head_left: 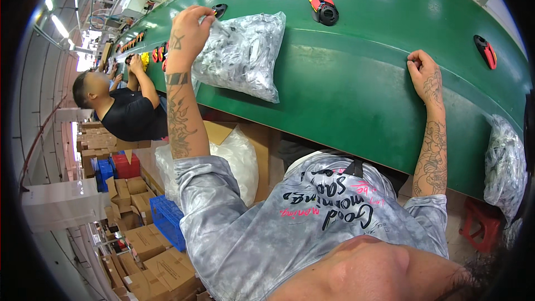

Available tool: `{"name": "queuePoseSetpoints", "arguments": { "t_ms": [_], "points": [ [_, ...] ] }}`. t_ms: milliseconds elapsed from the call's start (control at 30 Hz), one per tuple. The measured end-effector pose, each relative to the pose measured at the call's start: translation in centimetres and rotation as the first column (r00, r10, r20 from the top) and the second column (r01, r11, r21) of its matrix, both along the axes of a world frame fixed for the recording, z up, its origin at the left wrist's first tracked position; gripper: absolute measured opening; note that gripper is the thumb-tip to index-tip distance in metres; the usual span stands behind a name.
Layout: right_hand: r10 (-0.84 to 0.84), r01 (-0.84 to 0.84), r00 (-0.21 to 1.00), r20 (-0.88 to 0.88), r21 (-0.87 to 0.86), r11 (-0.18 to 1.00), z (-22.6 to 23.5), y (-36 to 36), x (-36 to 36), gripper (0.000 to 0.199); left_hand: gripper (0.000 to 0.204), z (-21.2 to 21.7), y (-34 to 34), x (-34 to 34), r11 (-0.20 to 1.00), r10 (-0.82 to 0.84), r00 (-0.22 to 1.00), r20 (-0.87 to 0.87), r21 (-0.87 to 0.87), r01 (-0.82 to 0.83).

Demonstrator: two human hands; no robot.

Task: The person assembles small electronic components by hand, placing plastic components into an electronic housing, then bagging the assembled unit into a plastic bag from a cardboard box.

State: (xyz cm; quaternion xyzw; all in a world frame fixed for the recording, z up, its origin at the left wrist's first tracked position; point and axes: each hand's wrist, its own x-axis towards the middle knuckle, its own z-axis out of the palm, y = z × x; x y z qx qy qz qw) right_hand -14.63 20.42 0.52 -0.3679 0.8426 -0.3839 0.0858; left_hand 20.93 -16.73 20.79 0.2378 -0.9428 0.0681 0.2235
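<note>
My left hand (192, 27) is closed at the upper left corner of a clear plastic bag (241, 56), pinching its edge. Packed with many small grey-looking parts, the bag lies on the green work surface (345, 95). Just past my left fingers sits a dark rounded piece (220, 10), partly covered by the hand. My right hand (424, 75) rests well apart on the right side of the surface, fingers curled and pressed together. Whatever those fingers may hold is hidden.
A red-and-black tool housing (324, 9) lies beyond the bag, another (485, 52) at far right. A second filled bag (504, 167) sits on the right edge above a red stool (478, 226). At left a co-worker (131, 103) handles pieces; boxes (167, 273) and a blue crate (167, 220) stand below.
</note>
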Motion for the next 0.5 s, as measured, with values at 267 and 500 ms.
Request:
{"name": "queuePoseSetpoints", "arguments": {
  "t_ms": [267,500],
  "points": [
    [0.119,-0.057,0.965,0.234,-0.256,0.965,-0.5,0.5,0.0,0.022,0.009,-9.1,12.6,-12.4,0.768,-0.048,0.886,-0.46,0.55,0.327],
    [0.283,-0.223,0.912,0.298,-0.22,0.95,-0.1,-0.4,2.3,0.027,0.031,-19.1,21.6,-24.1,0.487,0.079,0.928,-0.365,0.826,0.284]
  ]
}}
